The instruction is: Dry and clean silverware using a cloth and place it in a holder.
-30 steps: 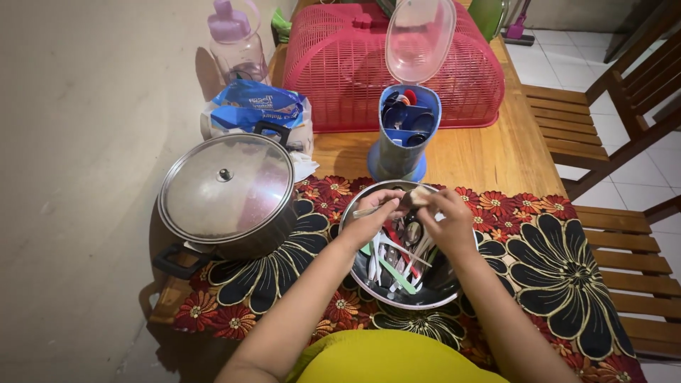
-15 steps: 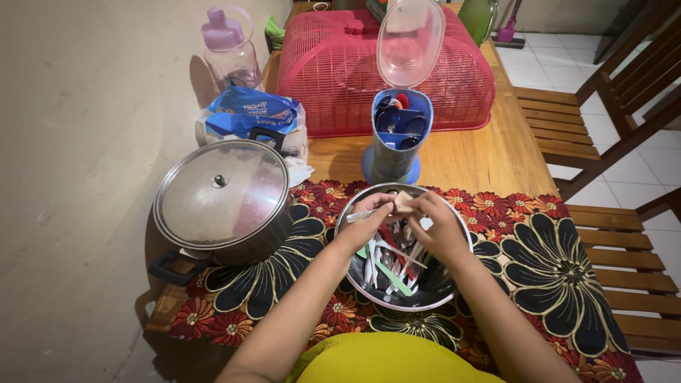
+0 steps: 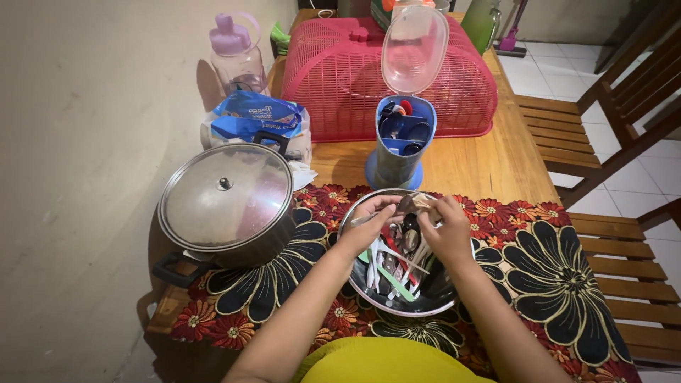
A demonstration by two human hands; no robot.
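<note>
Round steel bowl (image 3: 425, 301), mixed cutlery (image 3: 397, 259), 2 hands (image 3: 408, 223) above

- We are counting two hands, left (image 3: 368, 225) and right (image 3: 445, 228), over one bowl (image 3: 433, 301).
- We are seeing one pot (image 3: 225, 201), one bottle (image 3: 236, 55), one red cover (image 3: 340, 78), one blue holder (image 3: 397, 145).
- We are making out two chairs (image 3: 567, 128) (image 3: 628, 276).
- The cutlery (image 3: 397, 259) in the bowl is proving too jumbled to count.
</note>
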